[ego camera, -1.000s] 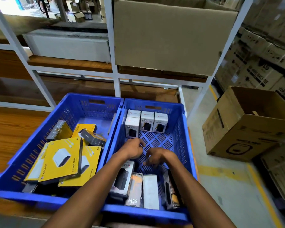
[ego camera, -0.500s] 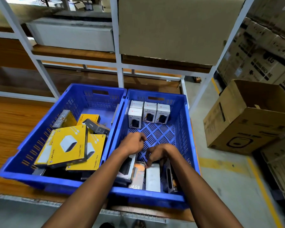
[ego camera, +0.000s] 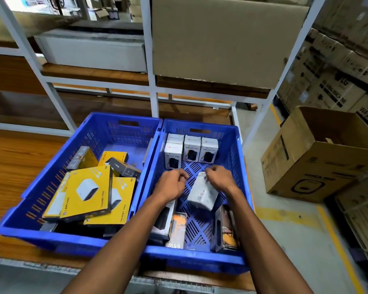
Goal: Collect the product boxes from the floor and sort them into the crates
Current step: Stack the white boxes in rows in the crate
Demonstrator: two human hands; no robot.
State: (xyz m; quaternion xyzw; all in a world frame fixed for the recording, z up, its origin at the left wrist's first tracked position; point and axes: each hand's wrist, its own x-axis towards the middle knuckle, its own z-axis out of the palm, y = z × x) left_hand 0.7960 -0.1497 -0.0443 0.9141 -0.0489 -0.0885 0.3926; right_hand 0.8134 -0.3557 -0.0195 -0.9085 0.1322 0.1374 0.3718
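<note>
Two blue crates stand side by side on a wooden shelf. The left crate (ego camera: 115, 126) holds several yellow product boxes (ego camera: 87, 192) and a few dark ones. At the back of the right crate (ego camera: 240, 149) several white boxes (ego camera: 191, 148) stand upright. More boxes (ego camera: 176, 230) lie along its front wall. My right hand (ego camera: 220, 179) grips the top of a white box (ego camera: 202, 193) and holds it tilted above the crate floor. My left hand (ego camera: 171, 184) hovers just left of it, fingers curled, holding nothing.
White shelf posts (ego camera: 153, 98) rise behind the crates, with a large cardboard box (ego camera: 221, 39) on the shelf above. An open cardboard carton (ego camera: 319, 158) sits on the floor to the right, and stacked cartons (ego camera: 338, 85) stand behind it.
My right hand has lifted a white box from the row at the crate's front and raised it over the middle. My left hand moved slightly forward. The camera pulled back.
</note>
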